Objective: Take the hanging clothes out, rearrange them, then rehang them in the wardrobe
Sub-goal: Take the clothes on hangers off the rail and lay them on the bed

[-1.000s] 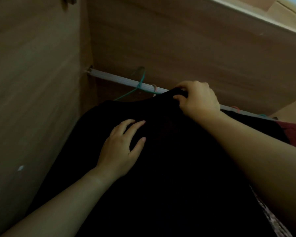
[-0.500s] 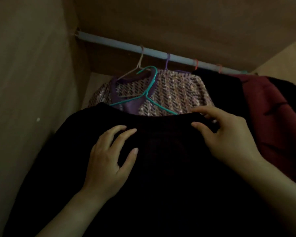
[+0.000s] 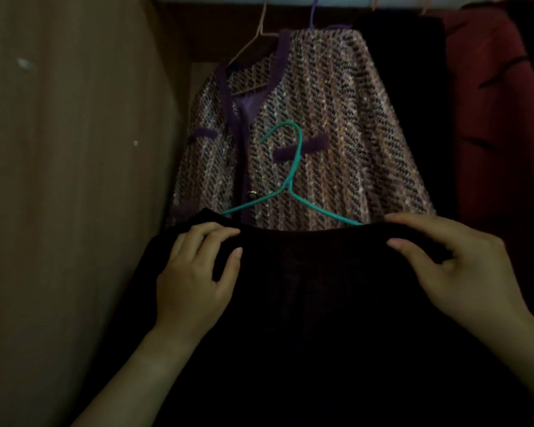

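Note:
A black garment on a teal wire hanger fills the lower middle of the head view, held below the rail. My left hand grips its top edge at the left shoulder. At the right shoulder my right hand pinches the same edge. The hanger's hook is free in the air, off the rail. Behind it hangs a tweed jacket with purple trim on its own hanger.
The wardrobe's wooden side wall stands close on the left. A dark garment and a dark red garment hang to the right of the jacket. Several hanger hooks show at the top edge.
The teal hanger has come off the rail and the black garment has dropped lower. My left hand moved up to the garment's top edge. The view tilted down, so the rail left the frame.

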Tool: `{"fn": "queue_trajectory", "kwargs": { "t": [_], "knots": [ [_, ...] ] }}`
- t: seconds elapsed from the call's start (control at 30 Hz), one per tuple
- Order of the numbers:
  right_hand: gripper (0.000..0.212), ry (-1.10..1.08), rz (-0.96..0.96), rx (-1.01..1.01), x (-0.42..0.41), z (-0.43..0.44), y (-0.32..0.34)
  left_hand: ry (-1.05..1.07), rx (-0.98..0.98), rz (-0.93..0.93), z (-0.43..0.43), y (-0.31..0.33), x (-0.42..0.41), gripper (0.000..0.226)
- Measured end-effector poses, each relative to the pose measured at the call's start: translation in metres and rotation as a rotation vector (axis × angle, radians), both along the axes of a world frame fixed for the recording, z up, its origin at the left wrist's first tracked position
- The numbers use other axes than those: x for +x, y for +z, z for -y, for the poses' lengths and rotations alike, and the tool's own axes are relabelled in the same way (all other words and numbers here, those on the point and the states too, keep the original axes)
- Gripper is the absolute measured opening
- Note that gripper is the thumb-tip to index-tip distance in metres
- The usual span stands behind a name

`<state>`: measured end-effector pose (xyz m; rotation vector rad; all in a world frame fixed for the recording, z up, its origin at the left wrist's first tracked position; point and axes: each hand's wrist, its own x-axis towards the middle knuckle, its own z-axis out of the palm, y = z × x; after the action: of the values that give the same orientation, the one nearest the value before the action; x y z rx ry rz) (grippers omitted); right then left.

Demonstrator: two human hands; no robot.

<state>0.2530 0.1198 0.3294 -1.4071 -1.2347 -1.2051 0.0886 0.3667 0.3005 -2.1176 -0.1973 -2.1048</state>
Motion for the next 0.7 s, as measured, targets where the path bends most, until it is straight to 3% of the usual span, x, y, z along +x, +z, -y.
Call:
{"fn": "queue_trajectory", "kwargs": {
  "t": [0.1,0.27,0.43,0.7],
  "knots": [
    [0.031,0.051,-0.034,0.012,-0.015,0.02,-0.024,0.111,-0.1,-0.065,0.004,-0.015,-0.02,0.042],
    [0.031,0.055,-0.052,-0.006,-0.048,0.062,-0.054,0.064,-0.126,-0.251,0.018,-0.032,-0.047,0.049],
    [0.025,-0.013,-0.106,-0.111,-0.088,0.106,-0.098,-0.17,-0.102,-0.391,0.05,-0.075,-0.083,0.048],
    [0.038,-0.194,-0.217,-0.194,-0.185,0.209,-0.156,-0.24,-0.169,-0.274,0.172,-0.121,-0.164,0.033]
  ]
}}
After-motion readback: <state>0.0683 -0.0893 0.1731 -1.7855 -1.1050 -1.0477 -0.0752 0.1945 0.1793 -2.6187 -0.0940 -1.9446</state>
